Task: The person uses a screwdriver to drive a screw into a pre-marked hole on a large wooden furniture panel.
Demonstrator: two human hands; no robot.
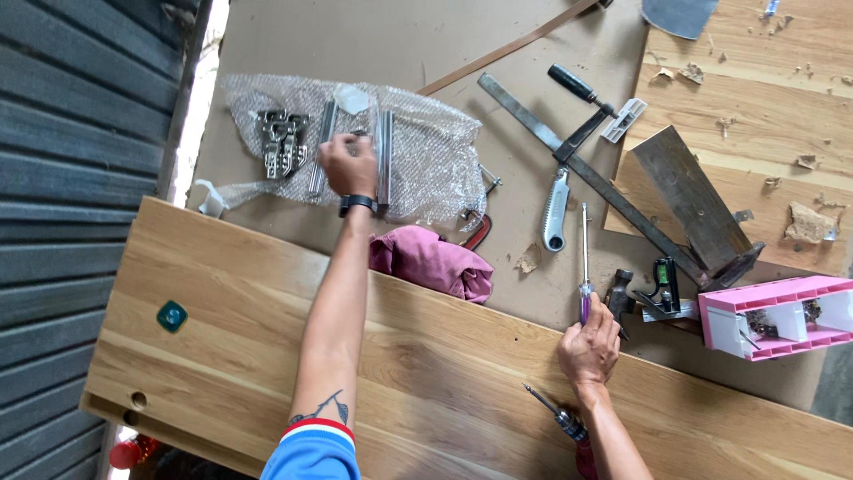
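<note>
Landmark: the wood panel (426, 356) lying across the lower frame.

Left hand (348, 166): beyond the panel's far edge, over the bubble wrap (426, 160). Its fingers are curled down onto small metal parts on the wrap; whether they pinch one cannot be told. Metal rails (385, 158) lie just beside the hand, and a cluster of hinges (283, 142) sits farther left on the same wrap.

Right hand (588, 348): at the panel's far edge, toward its right end. Fingers are closed around the purple handle of a screwdriver (585, 267), whose shaft points away from the panel.

Also present: a drill (555, 413) resting on the panel near the right wrist, a cloth (431, 262) touching the far edge, and a clamp (577, 151) and pink box (777, 324) beyond it.

Hazards, as judged:
- The wrap is slick and loose; dragging a part may pull hinges off it
- The drill bit lies close to the right forearm; a careless wrist movement could scratch skin or panel
- The screwdriver tip, swung blind, could gouge the veneer
</note>
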